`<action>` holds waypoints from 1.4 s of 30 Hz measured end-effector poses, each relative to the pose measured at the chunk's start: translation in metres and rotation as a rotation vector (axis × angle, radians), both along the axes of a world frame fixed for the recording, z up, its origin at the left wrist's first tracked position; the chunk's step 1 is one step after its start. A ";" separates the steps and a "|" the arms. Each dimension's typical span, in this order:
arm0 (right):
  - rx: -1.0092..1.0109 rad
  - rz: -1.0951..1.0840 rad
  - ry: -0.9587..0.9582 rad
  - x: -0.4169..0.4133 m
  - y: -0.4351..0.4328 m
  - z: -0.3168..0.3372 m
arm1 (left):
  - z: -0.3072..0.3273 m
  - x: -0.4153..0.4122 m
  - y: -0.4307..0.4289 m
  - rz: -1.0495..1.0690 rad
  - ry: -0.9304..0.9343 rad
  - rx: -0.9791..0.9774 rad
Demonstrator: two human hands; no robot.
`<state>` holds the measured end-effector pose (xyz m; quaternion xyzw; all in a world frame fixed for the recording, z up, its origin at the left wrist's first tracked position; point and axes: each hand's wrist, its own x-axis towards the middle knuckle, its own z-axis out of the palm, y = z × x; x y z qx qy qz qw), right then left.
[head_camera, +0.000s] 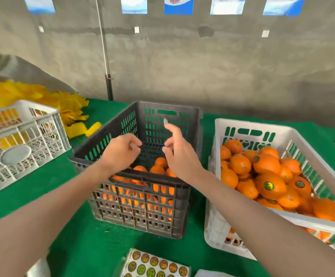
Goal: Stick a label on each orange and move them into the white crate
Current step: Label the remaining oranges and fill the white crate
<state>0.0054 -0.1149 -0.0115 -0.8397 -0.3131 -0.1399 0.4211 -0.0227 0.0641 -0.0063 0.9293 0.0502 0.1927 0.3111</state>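
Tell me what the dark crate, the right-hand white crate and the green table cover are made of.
Dark grey crate: moulded plastic, matte, with slotted walls. Right-hand white crate: moulded plastic too, slightly glossy, vented. Green table cover: likely felt-like fabric, matte, no shine.

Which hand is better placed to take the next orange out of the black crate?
Probably the left hand: it hovers over the oranges in the black crate, holding nothing visible. The right hand has its forefinger raised.
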 end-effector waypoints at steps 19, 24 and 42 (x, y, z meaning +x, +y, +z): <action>-0.303 0.037 0.241 0.024 0.009 -0.021 | -0.053 0.085 0.042 -0.139 1.208 0.783; -0.302 0.031 0.214 0.023 0.009 -0.020 | -0.048 0.083 0.048 -0.172 1.030 0.523; 0.354 0.050 0.445 -0.054 -0.077 0.046 | 0.026 -0.015 -0.068 -0.589 0.471 -1.301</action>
